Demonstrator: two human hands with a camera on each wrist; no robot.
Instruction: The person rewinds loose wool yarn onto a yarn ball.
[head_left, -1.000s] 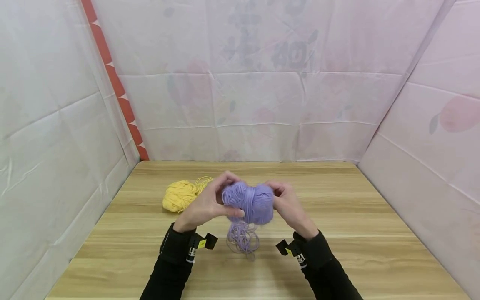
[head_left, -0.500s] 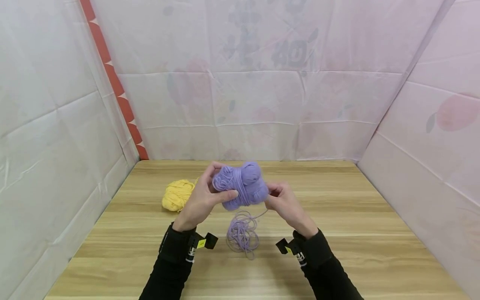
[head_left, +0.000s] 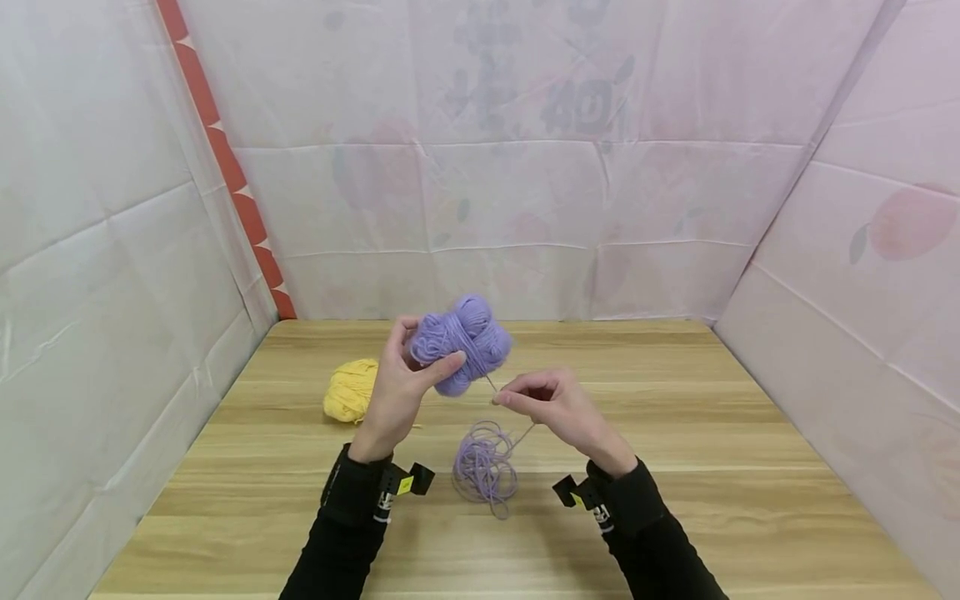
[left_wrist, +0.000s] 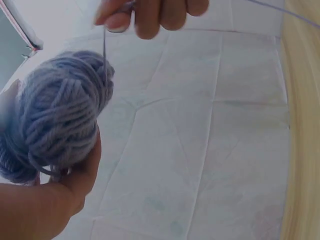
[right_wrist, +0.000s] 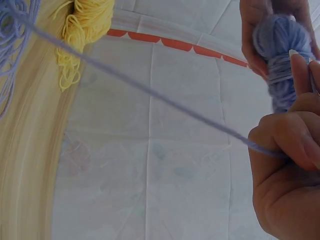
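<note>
My left hand (head_left: 397,387) grips a purple yarn ball (head_left: 468,337) above the table, thumb across its near side. In the left wrist view the purple ball (left_wrist: 60,112) shows its wound strands. Just right of and below it, my right hand (head_left: 555,408) pinches the purple strand (head_left: 491,384) that comes off the ball. From the right hand the strand (right_wrist: 150,92) runs on down to a loose heap of purple yarn (head_left: 486,462) lying on the table between the forearms.
A yellow yarn ball (head_left: 350,390) lies on the wooden table (head_left: 750,467) behind the left hand, which partly covers it. Its loose yellow loops (right_wrist: 71,55) show in the right wrist view. Pale printed sheets (head_left: 510,200) enclose the table's back and sides.
My left hand has lifted the purple ball up and leftward and tilted it. The right hand, earlier at the ball's right side, is now apart from it with a short strand between.
</note>
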